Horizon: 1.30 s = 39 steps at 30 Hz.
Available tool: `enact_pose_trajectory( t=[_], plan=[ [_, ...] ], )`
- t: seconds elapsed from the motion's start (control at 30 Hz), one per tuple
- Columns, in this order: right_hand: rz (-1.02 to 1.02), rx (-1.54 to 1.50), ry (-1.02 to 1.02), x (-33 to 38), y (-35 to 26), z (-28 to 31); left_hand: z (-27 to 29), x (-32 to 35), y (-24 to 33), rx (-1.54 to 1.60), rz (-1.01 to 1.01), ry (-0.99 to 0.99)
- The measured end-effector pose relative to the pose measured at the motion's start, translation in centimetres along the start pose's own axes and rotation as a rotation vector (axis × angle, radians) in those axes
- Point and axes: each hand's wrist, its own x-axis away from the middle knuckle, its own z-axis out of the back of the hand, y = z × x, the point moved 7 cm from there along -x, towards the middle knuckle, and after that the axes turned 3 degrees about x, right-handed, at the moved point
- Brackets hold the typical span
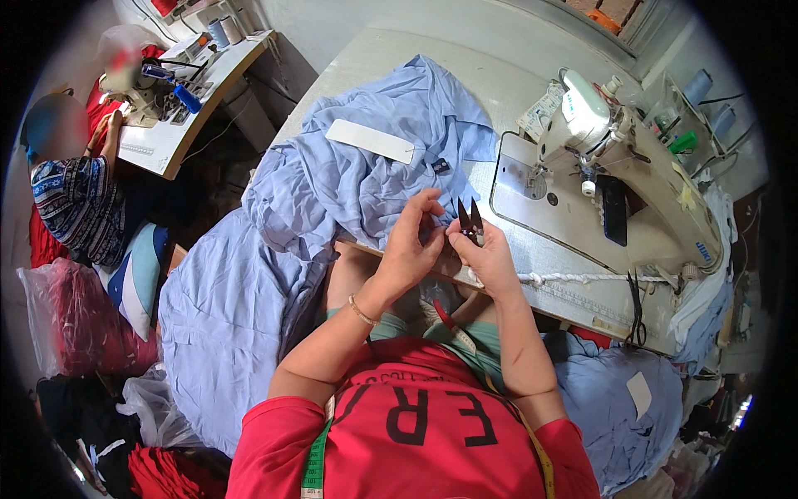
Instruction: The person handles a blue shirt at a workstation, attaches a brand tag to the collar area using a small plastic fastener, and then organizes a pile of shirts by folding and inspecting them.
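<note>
My right hand (490,262) grips a pair of dark-bladed thread snips (470,221), whose tips point away from me and stand apart. Just left of it, my left hand (409,245) has its fingers curled in toward the thumb by the table's front edge. Whatever lies in those fingers is too small or hidden to tell. Beyond both hands, a light blue garment (332,187) is heaped in folds on the table and hangs over its front left side. A white card strip (370,140) rests on the garment, and a small dark label (440,166) shows near my left fingertips.
An industrial sewing machine (615,133) stands at the right, a dark phone (613,209) against it. Black scissors (636,312) lie at the front right edge. More blue cloth (615,399) is piled below. At far left, another person sits at a second sewing table (179,137).
</note>
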Motion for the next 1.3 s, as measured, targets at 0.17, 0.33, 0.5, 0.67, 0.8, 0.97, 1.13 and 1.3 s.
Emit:
enact_pose_trajectory(
  t=[0.17,0.33,0.5,0.67,0.8,0.97,1.13,1.3],
  plan=[
    [0.022,-0.066,-0.016,0.1,-0.1,-0.1,0.1,-0.4,1.4,-0.170,-0.146,-0.021],
    [0.127,0.018,-0.034,0.3,-0.2,-0.1,0.0,-0.3,1.7,-0.168,-0.172,0.005],
    [0.195,0.099,0.011,0.4,-1.0,0.3,0.7,-0.1,1.4,-0.099,-0.145,0.038],
    [0.225,0.434,0.047,0.5,-2.2,1.0,1.2,0.2,0.0,0.078,0.099,0.042],
    [0.315,0.651,0.082,1.5,-4.0,0.3,1.1,0.1,0.6,0.050,-0.011,0.041],
    [0.303,0.758,0.118,2.7,-4.0,-0.9,1.2,0.1,0.8,-0.025,-0.019,0.034],
    [0.296,0.825,0.182,2.7,-3.5,-1.5,1.0,0.2,1.6,-0.105,-0.084,0.047],
    [0.307,0.878,0.227,2.9,-3.1,-1.6,0.8,0.5,1.8,-0.161,-0.141,0.070]
  ],
)
